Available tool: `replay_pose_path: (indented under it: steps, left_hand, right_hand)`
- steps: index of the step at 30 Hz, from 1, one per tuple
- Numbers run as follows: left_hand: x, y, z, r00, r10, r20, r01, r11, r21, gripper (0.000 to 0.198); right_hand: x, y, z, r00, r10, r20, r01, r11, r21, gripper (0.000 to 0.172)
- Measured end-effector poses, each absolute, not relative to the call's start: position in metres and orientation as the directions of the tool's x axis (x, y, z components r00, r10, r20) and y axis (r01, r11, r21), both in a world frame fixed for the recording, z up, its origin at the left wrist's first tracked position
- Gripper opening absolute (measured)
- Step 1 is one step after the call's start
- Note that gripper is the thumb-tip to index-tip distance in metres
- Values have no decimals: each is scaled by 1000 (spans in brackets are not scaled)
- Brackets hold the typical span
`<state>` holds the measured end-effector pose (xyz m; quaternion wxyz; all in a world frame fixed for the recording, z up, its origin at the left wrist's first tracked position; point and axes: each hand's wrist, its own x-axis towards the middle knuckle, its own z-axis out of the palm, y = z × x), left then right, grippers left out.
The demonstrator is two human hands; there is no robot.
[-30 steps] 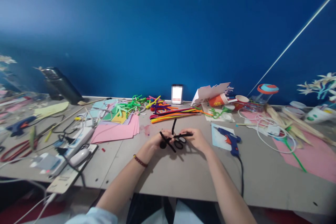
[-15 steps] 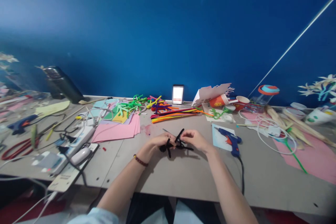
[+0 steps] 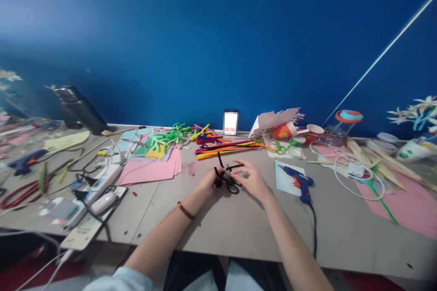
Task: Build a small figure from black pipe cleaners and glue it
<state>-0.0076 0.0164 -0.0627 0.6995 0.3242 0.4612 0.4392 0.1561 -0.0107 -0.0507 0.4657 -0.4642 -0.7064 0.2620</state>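
A figure of bent black pipe cleaners [image 3: 232,186], with several thin arms and a loop sticking out, is held just above the table in front of me. My left hand [image 3: 209,182] grips its left side, with the fingertips partly hidden behind the black stems. From the right, my right hand [image 3: 250,178] has its fingers closed at the figure's upper right stems; the exact pinch point is small and blurred. Straight pipe cleaners [image 3: 232,149] in red, yellow, orange and purple lie in a bundle beyond my hands.
A blue glue gun [image 3: 302,184] rests on light-blue paper at the right, its cord running to the front edge. Pink paper sheets [image 3: 150,172] and green pipe cleaners [image 3: 167,138] lie to the left, near a power strip [image 3: 97,188]. A phone [image 3: 231,122] leans on the blue partition.
The black figure has been turned, so its stems point differently and a loop shows at the lower right. My left hand has shifted slightly left, and my right hand's fingers have spread a little.
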Motion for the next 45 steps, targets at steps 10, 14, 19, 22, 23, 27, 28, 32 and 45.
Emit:
replay_pose_path:
  steps: [10,14,19,22,23,27,28,32,45]
  left_hand:
    - [-11,19,-57,347,900,-262,-490,412,768,12]
    - [-12,14,-55,441,882,-169,-416,367,832,14]
    - [-12,9,-54,587,791,-174,-304,414,858,17]
    - [-15,10,-54,637,753,-165,-269,418,868,15]
    - [-17,11,-55,645,745,-171,-256,421,870,15]
    - [-27,15,-53,692,688,-218,-145,428,892,14]
    - [-30,16,-52,705,671,-229,-105,419,902,13]
    - [-35,16,-46,725,626,-289,90,329,940,11]
    - [-16,18,-58,219,969,-118,-23,126,992,13]
  right_hand:
    - [158,-1,-59,26,997,71,38,70,-997,28]
    - [158,-1,-58,-48,996,-69,-118,-75,-990,30]
    - [158,-6,-54,-179,973,-147,-172,-178,-969,32]
    - [160,-7,-52,-213,969,-125,-171,-162,-972,30]
    - [161,-7,-51,-227,965,-128,-155,-165,-974,29]
    - [167,-10,-49,-327,935,-139,-83,-175,-981,25]
    - [168,-10,-48,-359,924,-135,-65,-170,-983,24]
    - [170,-10,-50,-398,901,-173,43,-170,-984,26]
    - [152,-10,-50,21,873,487,464,423,-778,14]
